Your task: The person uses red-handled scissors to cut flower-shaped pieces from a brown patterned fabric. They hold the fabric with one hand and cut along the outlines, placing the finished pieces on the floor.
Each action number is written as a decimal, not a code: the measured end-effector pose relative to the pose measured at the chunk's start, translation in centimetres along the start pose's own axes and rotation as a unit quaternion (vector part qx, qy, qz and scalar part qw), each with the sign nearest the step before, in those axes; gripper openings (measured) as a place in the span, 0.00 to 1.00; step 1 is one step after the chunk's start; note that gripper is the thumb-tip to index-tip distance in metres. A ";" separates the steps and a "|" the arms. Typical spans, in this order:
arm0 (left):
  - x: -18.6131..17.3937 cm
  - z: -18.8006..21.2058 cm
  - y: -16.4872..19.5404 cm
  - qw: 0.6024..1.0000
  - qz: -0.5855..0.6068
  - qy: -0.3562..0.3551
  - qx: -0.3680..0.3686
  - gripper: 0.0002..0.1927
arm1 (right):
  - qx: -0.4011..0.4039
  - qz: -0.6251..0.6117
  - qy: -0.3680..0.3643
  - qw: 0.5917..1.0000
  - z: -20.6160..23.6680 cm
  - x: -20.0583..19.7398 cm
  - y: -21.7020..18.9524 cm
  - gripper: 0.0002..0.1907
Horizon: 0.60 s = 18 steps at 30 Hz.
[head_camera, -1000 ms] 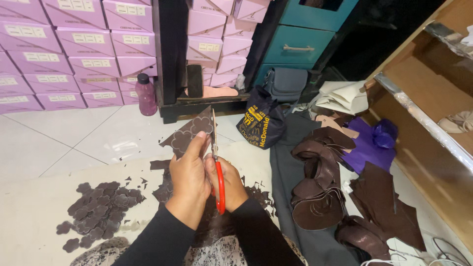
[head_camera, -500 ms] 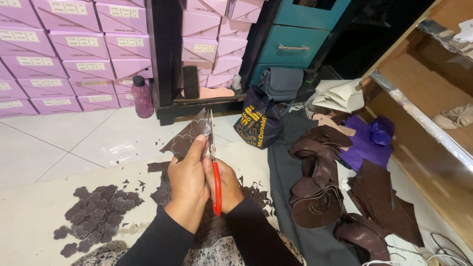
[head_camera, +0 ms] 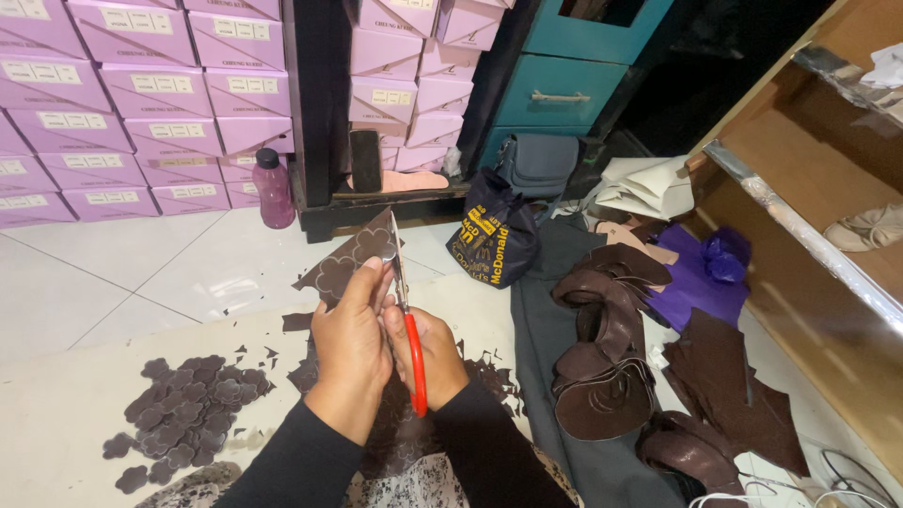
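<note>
My left hand [head_camera: 353, 325] pinches the leather piece [head_camera: 353, 254]; right hand [head_camera: 435, 353] grips scissors [head_camera: 406, 310]. Risk: blades near my fingertips could nick them or overcut the petal outline.

Dark brown leather piece [head_camera: 353, 259]; red-handled scissors [head_camera: 412, 350]; lilac boxes [head_camera: 150, 94]; teal drawers [head_camera: 564, 89].

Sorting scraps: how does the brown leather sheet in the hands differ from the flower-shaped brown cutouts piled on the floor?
The brown leather sheet is one larger piece, held up; the flower-shaped brown cutouts are many small pieces lying flat. The sheet carries flower outlines not yet cut free; the cutouts are separate. Both look like the same dark brown material.
</note>
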State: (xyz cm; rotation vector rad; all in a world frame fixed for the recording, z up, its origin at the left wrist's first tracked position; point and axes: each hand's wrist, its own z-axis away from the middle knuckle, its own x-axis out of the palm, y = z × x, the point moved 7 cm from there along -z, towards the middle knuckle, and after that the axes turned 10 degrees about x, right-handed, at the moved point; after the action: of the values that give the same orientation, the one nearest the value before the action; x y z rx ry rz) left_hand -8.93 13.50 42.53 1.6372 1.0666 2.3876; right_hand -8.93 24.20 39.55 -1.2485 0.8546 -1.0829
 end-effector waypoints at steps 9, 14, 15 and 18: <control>0.2 -0.8 1.5 0.997 -0.074 -0.024 0.011 0.12 | -0.010 0.070 -0.025 0.997 0.4 -0.1 -0.5 0.24; 0.8 -1.2 2.4 0.987 -0.133 -0.081 0.029 0.09 | -0.014 0.079 -0.047 0.996 0.6 -0.8 -0.7 0.21; 0.8 -1.2 2.5 0.986 -0.141 -0.086 0.033 0.09 | -0.019 0.090 -0.045 0.995 0.6 -1.0 -0.9 0.21; 1.0 -1.4 2.9 0.980 -0.164 -0.100 0.045 0.09 | -0.025 0.102 -0.044 0.994 0.6 -1.3 -1.0 0.21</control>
State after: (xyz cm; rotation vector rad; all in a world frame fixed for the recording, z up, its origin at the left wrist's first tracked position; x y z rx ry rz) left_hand -9.58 10.94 44.68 1.5438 1.3035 1.9514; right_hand -8.94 25.63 40.55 -1.2117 0.9244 -0.8428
